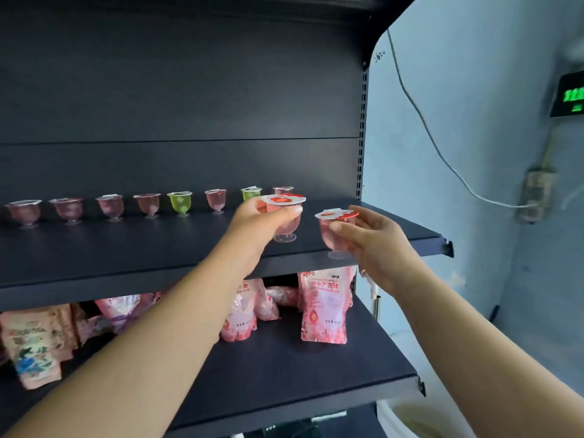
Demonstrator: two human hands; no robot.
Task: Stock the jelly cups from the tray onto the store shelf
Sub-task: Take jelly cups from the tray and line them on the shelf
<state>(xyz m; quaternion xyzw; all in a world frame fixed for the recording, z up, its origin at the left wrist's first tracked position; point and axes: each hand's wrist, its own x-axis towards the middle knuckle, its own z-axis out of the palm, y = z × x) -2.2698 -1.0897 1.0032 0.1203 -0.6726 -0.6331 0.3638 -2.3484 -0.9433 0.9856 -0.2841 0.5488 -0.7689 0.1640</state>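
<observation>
Along the back of the dark upper shelf (pixel 94 248) we saw a row of footed jelly cups (pixel 110 207), standing upright and spaced apart from its left end rightward, most of them pink and two green (pixel 180 202). On the lower shelf (pixel 316 368), pink pouches (pixel 324 306) stood near the middle and paler packets (pixel 34 343) sat toward its left end (print too blurred to read). Further right, our left hand (pixel 262 221) reached over the upper shelf, its fingers (pixel 292 210) curled round a pink jelly cup with a red and white lid (pixel 284 200); the cup's foot sat at or just above the shelf surface, and we could not tell which. Near the shelf's right front corner, our right hand (pixel 369 238) gripped a second pink jelly cup (pixel 335 229) between thumb and fingers, held upright over the front edge, clear of the first cup. Beyond the shelf's right end, a white cable (pixel 420 121) hung down the pale wall (pixel 474 90).
</observation>
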